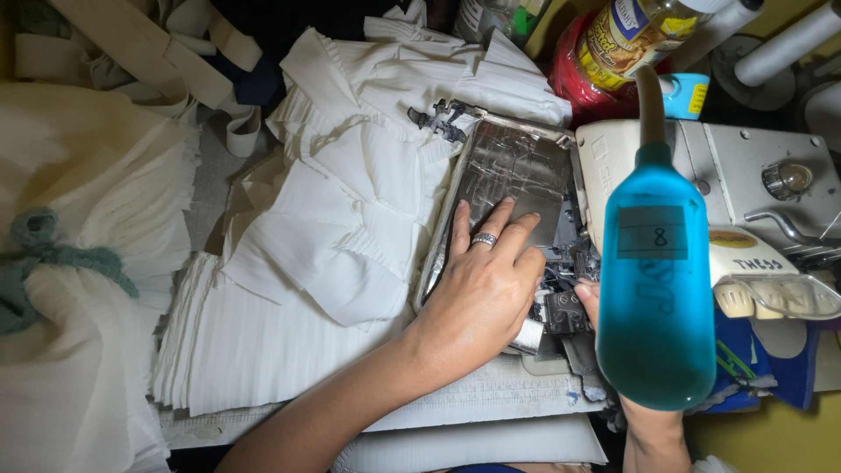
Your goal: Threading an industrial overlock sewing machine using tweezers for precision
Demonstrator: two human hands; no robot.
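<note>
My left hand (487,282), with a ring on one finger, lies flat with fingers spread on the foil-covered side plate (508,175) of a white sewing machine (745,166). Only the fingertips of my right hand (589,296) show, touching the dark metal parts (565,308) under the machine head. Its wrist (653,434) shows lower down. A blue translucent bottle (657,289) hangs close to the camera and hides most of that hand. Pleated white fabric (350,201) lies just left of the plate.
More cream fabric (79,289) with a teal scrap (53,250) piles at the left. Cream straps (131,52) lie at the top left. A red spool (583,83), a labelled jar (626,35) and white tubes (788,39) stand behind the machine.
</note>
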